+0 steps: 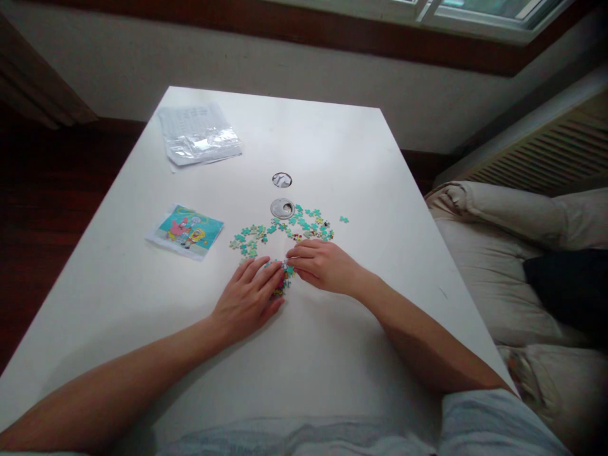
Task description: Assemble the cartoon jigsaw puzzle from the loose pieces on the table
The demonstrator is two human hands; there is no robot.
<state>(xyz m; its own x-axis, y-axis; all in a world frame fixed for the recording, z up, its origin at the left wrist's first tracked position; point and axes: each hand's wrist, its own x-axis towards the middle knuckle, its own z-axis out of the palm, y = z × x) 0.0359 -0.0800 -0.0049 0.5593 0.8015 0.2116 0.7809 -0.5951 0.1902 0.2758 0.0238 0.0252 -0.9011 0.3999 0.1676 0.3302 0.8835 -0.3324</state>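
Observation:
My left hand (251, 292) lies palm down on the table, its fingers stretched over a small patch of joined puzzle pieces (287, 275). Part of that patch is hidden beneath the fingers. Close by on the right, my right hand (322, 263) has its fingers drawn together in a pinch at the patch's upper edge, on a puzzle piece that is mostly covered by the fingertips. Loose teal, pale green and yellow puzzle pieces (246, 240) spread in an arc beyond both hands. One stray piece (344, 219) lies apart on the right.
A picture card (189, 229) with cartoon figures lies left of the pieces on the white table (332, 152). Farther back is a clear plastic bag (202, 136) with paper. Two round holes (282, 180) are set in the tabletop. A beige sofa (479, 272) stands to the right.

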